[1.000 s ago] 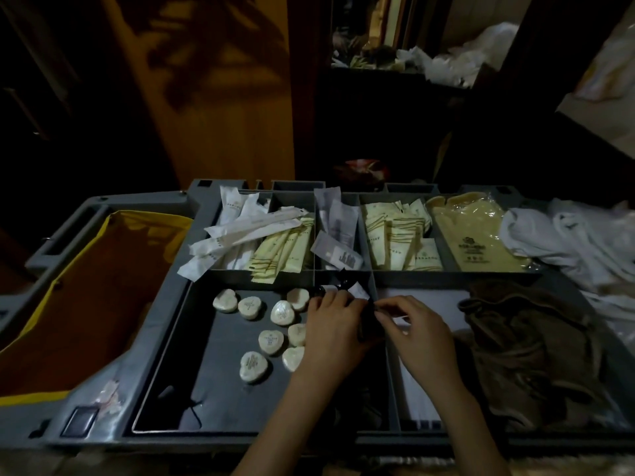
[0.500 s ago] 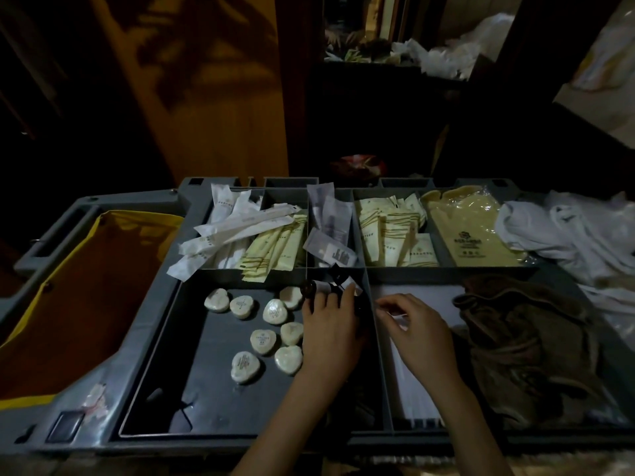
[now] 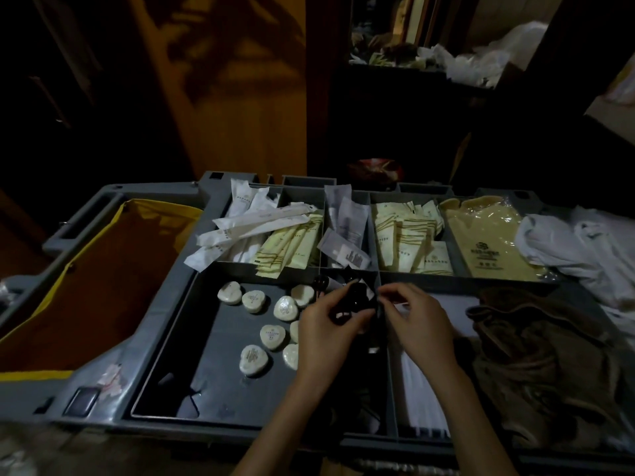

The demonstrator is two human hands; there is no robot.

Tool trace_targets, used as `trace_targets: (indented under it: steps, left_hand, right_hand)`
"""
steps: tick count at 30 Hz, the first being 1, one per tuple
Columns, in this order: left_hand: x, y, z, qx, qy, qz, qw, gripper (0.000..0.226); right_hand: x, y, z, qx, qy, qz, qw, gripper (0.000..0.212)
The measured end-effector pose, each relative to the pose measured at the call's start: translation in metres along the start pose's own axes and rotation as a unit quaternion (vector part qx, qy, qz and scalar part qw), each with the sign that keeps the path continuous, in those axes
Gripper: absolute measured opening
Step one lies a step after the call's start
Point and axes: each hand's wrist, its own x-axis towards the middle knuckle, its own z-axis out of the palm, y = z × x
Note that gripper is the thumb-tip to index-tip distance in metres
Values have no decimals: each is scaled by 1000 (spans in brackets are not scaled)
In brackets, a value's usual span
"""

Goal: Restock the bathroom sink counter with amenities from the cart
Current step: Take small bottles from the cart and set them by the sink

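Observation:
A grey cart tray (image 3: 161, 341) holds the amenities. My left hand (image 3: 326, 326) curls around small dark bottles (image 3: 355, 298) at the back right corner of the front left compartment. My right hand (image 3: 417, 314) sits just to the right, its fingertips pinched against the same dark bundle over the divider. Several white heart-shaped soaps (image 3: 253, 360) lie loose in that compartment, left of my left hand. Another dark bottle (image 3: 324, 283) lies behind my fingers. What my right fingers hold is too dark to make out.
Back compartments hold white sachets (image 3: 254, 219), cream packets (image 3: 290, 245), grey sachets (image 3: 347, 218), more cream packets (image 3: 409, 235) and a yellow bag (image 3: 484, 237). White paper (image 3: 419, 396) fills the front middle slot. A brown cloth (image 3: 546, 365) and white linen (image 3: 584, 245) lie right; a yellow-lined bag (image 3: 86, 280) hangs left.
My left hand has turned and closed more tightly around the dark bottles, lifting them slightly. My right hand has moved left so its fingertips meet the bundle.

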Motion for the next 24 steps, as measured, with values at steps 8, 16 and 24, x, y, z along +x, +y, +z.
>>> trace_targets:
  steps: [8, 16, 24]
  left_hand:
    - [9, -5, -36, -170, 92, -40, 980, 27]
    - [5, -18, -40, -211, 102, -62, 970, 28]
    - [4, -20, -37, -181, 76, -52, 979, 34]
  right_hand:
    - [21, -17, 23, -78, 7, 2, 997, 25]
    - [28, -26, 31, -206, -62, 5, 977, 37]
    - [33, -23, 39, -201, -65, 16, 977, 37]
